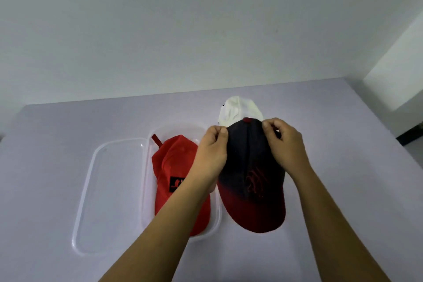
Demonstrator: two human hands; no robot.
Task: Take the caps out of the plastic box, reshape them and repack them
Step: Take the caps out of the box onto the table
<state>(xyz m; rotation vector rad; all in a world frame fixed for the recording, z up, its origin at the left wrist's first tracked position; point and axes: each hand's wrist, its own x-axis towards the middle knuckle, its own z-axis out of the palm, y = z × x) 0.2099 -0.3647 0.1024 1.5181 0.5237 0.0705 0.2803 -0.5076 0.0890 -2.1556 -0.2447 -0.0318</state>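
The dark cap point(251, 178) lies just right of the plastic box point(146, 192), over the table point(343, 190). Its long axis runs from far to near. The brim points toward the person and the red top button sits at the far end. The crown is dark navy or black and shades into a deep red brim. A red embroidered mark shows on the front panel, but its design cannot be made out. Whether the brim rests on the table or is held just above it cannot be told.

The left hand point(211, 153) pinches the crown's far left edge between thumb and curled fingers. The right hand point(286, 144) pinches the far right edge in the same manner. The two hands are set apart, with the crown's top between them.

The red cap point(174, 167) lies inside the box, its long axis along the box's length. Its brim is toward the person, and a red strap end sticks up at the far left. A black patch shows on its front, partly hidden by the left forearm.

The white cap point(238, 109) sits on the table just behind the dark cap, crumpled, its near part hidden.

The clear lid point(91, 190) lies flat on the table, touching the box's left side.
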